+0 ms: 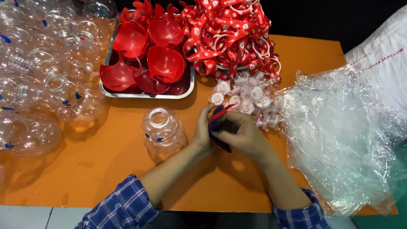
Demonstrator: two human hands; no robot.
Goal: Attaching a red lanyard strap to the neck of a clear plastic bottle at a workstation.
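hands [226,131], red-blue piece [218,127] (partly hidden)

Held piece [218,127] mostly behind fingers [231,127]

both hands [229,131] on red-blue part [217,125], clear jar [162,129] adj.

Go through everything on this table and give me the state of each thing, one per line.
Left hand: gripping a dark blue piece.
Right hand: gripping the same piece.
Dark blue piece: held off the table.
Clear bottle: upright, uncapped.
Metal tray: full of red cups.
Plastic bag: crumpled, open.
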